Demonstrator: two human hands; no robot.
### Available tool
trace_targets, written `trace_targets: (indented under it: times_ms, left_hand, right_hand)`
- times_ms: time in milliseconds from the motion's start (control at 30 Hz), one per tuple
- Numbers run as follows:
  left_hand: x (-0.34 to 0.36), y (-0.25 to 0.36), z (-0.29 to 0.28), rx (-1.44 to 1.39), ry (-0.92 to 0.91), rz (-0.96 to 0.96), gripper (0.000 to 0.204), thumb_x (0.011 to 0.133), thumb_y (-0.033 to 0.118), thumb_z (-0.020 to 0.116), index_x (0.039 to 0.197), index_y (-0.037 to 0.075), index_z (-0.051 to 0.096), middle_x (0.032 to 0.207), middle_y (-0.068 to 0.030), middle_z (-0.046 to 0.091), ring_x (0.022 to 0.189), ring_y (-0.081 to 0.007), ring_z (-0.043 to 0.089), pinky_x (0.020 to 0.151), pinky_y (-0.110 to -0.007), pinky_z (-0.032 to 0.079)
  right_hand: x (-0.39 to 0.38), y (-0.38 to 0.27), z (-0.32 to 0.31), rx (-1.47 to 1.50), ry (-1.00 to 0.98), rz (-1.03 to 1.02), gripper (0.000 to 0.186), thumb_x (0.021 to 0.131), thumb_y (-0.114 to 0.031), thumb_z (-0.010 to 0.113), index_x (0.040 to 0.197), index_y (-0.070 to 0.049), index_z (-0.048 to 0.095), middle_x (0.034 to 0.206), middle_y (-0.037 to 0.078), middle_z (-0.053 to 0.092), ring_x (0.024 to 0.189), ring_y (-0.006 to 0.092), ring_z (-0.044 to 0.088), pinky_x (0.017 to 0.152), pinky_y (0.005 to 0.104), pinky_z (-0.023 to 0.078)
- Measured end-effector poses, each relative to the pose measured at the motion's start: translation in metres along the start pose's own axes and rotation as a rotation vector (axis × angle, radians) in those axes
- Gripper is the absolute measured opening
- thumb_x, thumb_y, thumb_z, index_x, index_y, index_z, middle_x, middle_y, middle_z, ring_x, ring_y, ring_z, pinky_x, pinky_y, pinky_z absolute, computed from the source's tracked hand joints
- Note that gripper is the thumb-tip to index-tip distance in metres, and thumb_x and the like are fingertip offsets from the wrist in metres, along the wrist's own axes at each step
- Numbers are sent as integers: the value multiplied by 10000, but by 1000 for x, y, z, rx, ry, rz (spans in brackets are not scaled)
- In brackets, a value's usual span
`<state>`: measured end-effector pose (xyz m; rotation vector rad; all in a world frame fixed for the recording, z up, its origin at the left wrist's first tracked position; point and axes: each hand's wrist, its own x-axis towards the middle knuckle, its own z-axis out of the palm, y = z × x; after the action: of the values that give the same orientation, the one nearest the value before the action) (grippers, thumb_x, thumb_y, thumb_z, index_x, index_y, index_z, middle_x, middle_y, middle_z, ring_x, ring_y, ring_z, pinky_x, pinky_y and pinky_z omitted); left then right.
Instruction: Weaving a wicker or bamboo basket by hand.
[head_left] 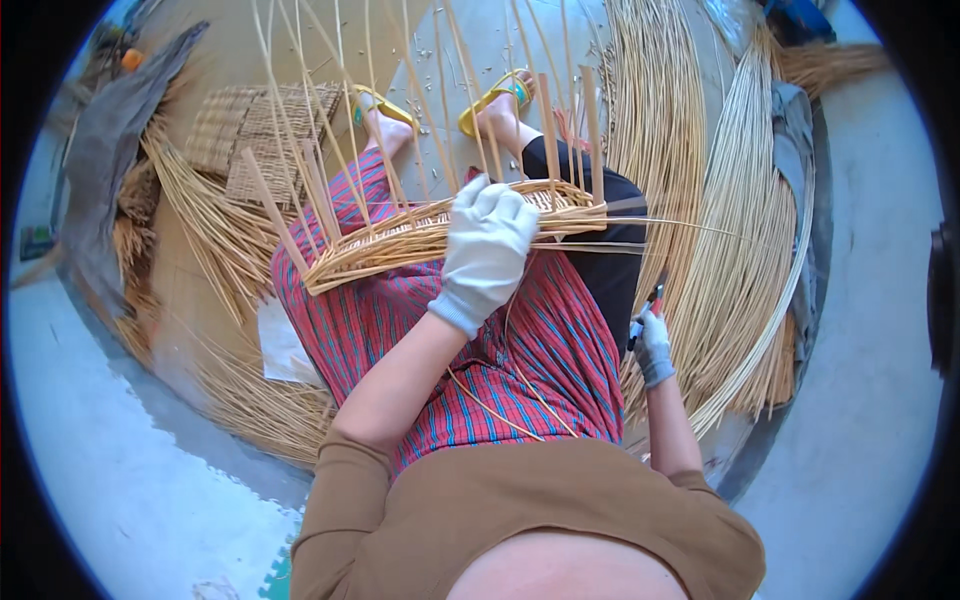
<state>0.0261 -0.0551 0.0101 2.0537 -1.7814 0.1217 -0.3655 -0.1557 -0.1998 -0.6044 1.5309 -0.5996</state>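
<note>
Across my lap lies a partly woven wicker basket (400,240), long and narrow, with upright stakes standing up from its edge. My left hand (487,245), in a white glove, is closed over the near side of the weave at about its middle. Loose weaver ends stick out past the basket's right end. Low at my right side, beside my thigh, my gloved right hand (653,347) grips a pair of hand shears (655,297) with red and dark parts. Its blades are too small to make out clearly.
Long bundles of peeled rods (735,270) lie on the floor to my right, with a grey cloth (793,125) over one edge. At the left are woven mats (265,130), more rods (215,240) and a dark grey cloth (125,130). Small offcuts are scattered between my sandalled feet.
</note>
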Motion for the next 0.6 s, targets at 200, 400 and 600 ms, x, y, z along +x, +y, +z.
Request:
trace_targets:
  times_ms: [200, 400, 600]
  left_hand:
    - [-34, 7, -45, -336, -88, 107, 234, 804, 125, 640, 1036, 101, 618, 921, -87, 611, 906, -313, 643, 847, -418, 522]
    - [-76, -10, -77, -531, 96, 275, 308, 739, 90, 680, 1044, 50, 665, 1021, -130, 676, 1019, -324, 708, 1002, -486, 577]
    - [-85, -7, -71, -534, 171, 196, 311, 756, 75, 673, 1066, 61, 694, 1062, -119, 715, 1072, -312, 708, 1018, -499, 568]
  right_hand:
    - [-123, -138, 103, -688, 37, -1110, 680, 826, -173, 831, 1384, -6, 479, 1197, 116, 596, 1209, 236, 582, 1073, 377, 460]
    - [-197, -147, 200, -1272, -266, -1527, 836, 598, -269, 911, 1359, -191, 576, 1068, 87, 593, 1018, 330, 590, 885, 479, 454]
    - [-209, -118, 240, -1274, -279, -1542, 841, 617, -314, 877, 1400, -207, 590, 1081, 79, 569, 1029, 302, 568, 894, 470, 435]
